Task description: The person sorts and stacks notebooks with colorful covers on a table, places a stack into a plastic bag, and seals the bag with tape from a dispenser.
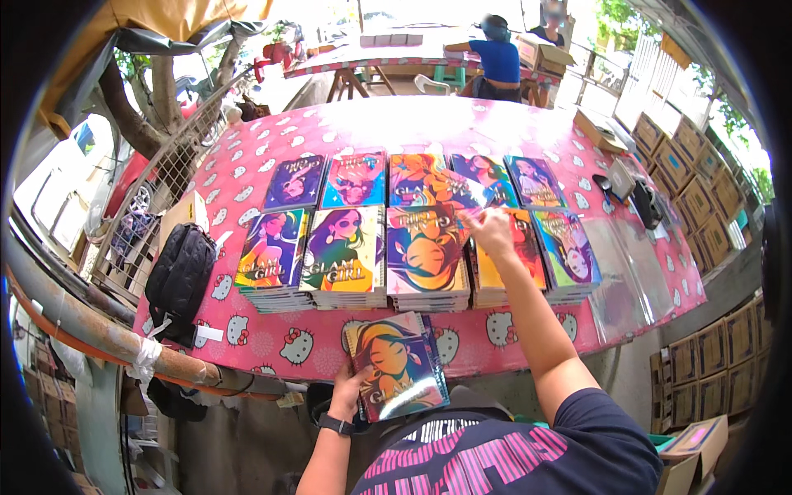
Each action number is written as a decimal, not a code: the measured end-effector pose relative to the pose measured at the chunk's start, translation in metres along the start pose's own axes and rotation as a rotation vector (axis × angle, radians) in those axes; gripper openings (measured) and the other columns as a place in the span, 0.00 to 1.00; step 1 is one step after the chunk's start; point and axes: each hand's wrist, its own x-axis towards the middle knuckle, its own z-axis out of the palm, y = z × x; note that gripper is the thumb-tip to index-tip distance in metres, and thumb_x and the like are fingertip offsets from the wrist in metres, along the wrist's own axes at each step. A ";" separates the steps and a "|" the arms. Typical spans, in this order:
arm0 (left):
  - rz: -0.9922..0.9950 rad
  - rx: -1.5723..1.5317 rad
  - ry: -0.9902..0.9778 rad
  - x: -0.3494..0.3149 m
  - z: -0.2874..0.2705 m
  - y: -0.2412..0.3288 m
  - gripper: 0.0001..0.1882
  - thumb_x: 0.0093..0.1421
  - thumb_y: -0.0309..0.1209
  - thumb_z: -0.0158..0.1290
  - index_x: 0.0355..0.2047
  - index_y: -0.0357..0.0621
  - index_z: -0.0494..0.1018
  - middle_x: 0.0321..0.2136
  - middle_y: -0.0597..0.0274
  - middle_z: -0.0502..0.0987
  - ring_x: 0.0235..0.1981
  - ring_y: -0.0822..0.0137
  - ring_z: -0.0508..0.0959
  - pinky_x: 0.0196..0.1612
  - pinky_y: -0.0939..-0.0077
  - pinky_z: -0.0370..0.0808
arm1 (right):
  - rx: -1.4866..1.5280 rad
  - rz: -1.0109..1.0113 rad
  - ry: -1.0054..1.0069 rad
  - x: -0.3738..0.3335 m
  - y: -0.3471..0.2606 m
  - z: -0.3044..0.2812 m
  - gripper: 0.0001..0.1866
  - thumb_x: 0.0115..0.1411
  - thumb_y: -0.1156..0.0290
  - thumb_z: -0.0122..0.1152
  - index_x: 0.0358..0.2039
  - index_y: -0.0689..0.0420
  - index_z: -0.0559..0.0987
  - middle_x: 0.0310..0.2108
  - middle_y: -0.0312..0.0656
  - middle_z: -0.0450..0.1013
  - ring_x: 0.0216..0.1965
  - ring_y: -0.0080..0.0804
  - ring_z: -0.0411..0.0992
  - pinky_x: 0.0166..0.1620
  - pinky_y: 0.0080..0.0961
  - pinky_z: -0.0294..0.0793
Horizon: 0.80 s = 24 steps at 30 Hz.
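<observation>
My left hand (351,386) grips a small bunch of spiral notebooks (396,363) at its left edge, held tilted off the table's near edge. The top cover shows a long-haired figure with closed eyes. My right hand (492,231) reaches over the stacks, its fingers closed at the lower edge of a glossy, slanted notebook (450,186) in the back row; the exact grip is partly hidden. Several notebook stacks stand in two rows, among them a yellow-covered stack (345,247), a dark blue stack (272,247) and a green-blue stack (568,252).
A pink patterned tablecloth (280,334) covers the table. At its left lies a black bag (181,272); at the right are clear plastic sheets (631,280) and a black object (646,205). Cardboard boxes (701,186) pile up beyond. Two people are near a far table (355,59).
</observation>
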 end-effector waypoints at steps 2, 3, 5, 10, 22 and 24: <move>-0.016 -0.019 -0.019 -0.003 0.004 0.003 0.23 0.54 0.25 0.57 0.50 0.36 0.65 0.42 0.57 0.75 0.43 0.65 0.75 0.47 0.71 0.71 | -0.161 0.170 0.066 0.033 0.006 0.004 0.40 0.45 0.35 0.61 0.42 0.61 0.76 0.49 0.48 0.68 0.53 0.43 0.64 0.52 0.38 0.67; -0.031 -0.011 -0.020 -0.005 0.004 0.008 0.23 0.54 0.25 0.57 0.49 0.35 0.66 0.42 0.57 0.75 0.42 0.64 0.76 0.47 0.70 0.72 | -0.197 0.237 0.057 0.044 0.004 0.004 0.41 0.44 0.33 0.61 0.41 0.61 0.76 0.50 0.48 0.67 0.54 0.44 0.63 0.52 0.38 0.67; -0.019 0.012 -0.020 -0.004 0.005 0.010 0.22 0.54 0.26 0.57 0.49 0.35 0.66 0.42 0.57 0.75 0.42 0.64 0.76 0.46 0.69 0.73 | -0.230 0.327 0.090 0.063 -0.002 0.012 0.41 0.39 0.34 0.65 0.41 0.60 0.77 0.49 0.47 0.69 0.54 0.46 0.64 0.52 0.38 0.68; 0.012 0.072 0.037 0.002 0.009 0.003 0.21 0.55 0.28 0.56 0.48 0.34 0.67 0.42 0.57 0.76 0.41 0.65 0.76 0.46 0.72 0.72 | 0.321 0.048 0.314 0.116 0.026 0.026 0.25 0.41 0.55 0.71 0.32 0.61 0.76 0.32 0.48 0.74 0.34 0.46 0.72 0.40 0.37 0.71; -0.089 -0.214 -0.106 -0.001 -0.013 -0.006 0.23 0.63 0.44 0.42 0.50 0.37 0.67 0.43 0.57 0.76 0.42 0.65 0.76 0.47 0.72 0.72 | 1.183 -0.210 -0.136 -0.131 -0.052 -0.103 0.16 0.56 0.74 0.61 0.44 0.59 0.69 0.37 0.36 0.70 0.38 0.22 0.69 0.42 0.22 0.70; -0.034 -0.237 -0.173 -0.002 0.001 0.012 0.35 0.63 0.57 0.36 0.55 0.38 0.62 0.49 0.56 0.73 0.47 0.62 0.75 0.50 0.68 0.71 | 1.169 -0.159 -0.364 -0.167 -0.045 -0.035 0.20 0.55 0.74 0.62 0.47 0.60 0.67 0.38 0.35 0.68 0.39 0.23 0.67 0.47 0.23 0.68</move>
